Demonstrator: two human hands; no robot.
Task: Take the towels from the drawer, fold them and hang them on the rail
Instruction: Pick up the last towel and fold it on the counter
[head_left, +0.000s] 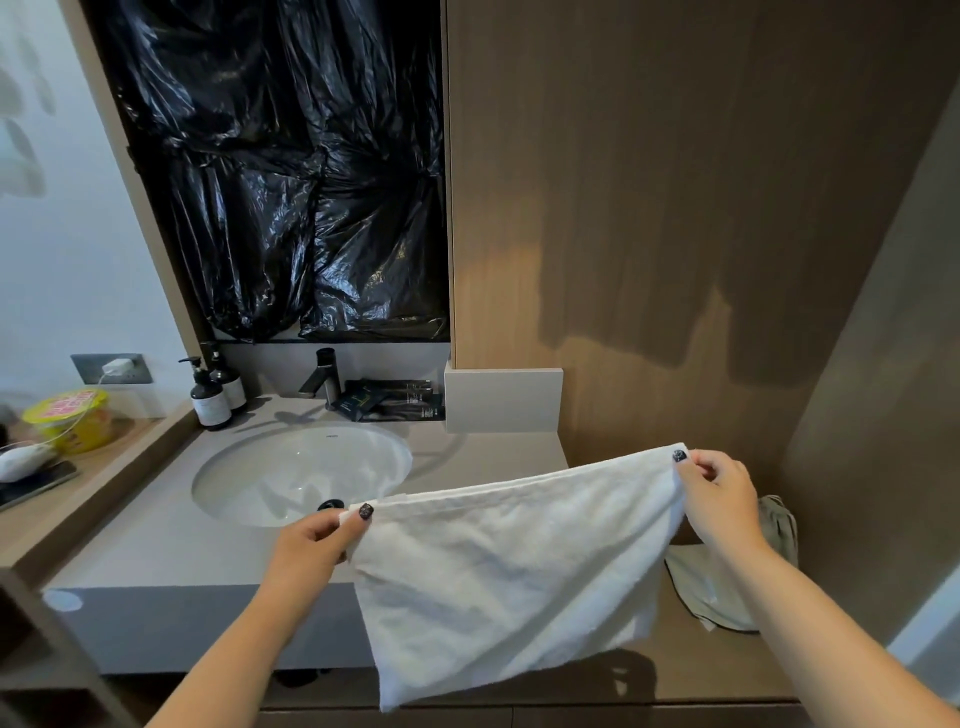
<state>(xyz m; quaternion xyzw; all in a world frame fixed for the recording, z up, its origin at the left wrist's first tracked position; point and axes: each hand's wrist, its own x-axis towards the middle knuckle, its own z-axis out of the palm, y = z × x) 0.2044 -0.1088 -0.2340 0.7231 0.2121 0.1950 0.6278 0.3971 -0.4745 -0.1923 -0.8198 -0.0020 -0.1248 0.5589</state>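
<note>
Right now the left hand (323, 535) and right hand (719, 493) are each pinching a top corner of the white towel (509, 566), holding it stretched above the counter (156, 551); uneven tension is risking a crooked fold or a slipped corner.

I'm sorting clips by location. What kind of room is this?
Most likely a hotel bathroom vanity: an undermount sink with a faucet, two pump bottles and packaged toiletries behind it.

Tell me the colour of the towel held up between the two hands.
Plain white, no pattern; the soft cloth towel shows clearly in the head view.
</note>
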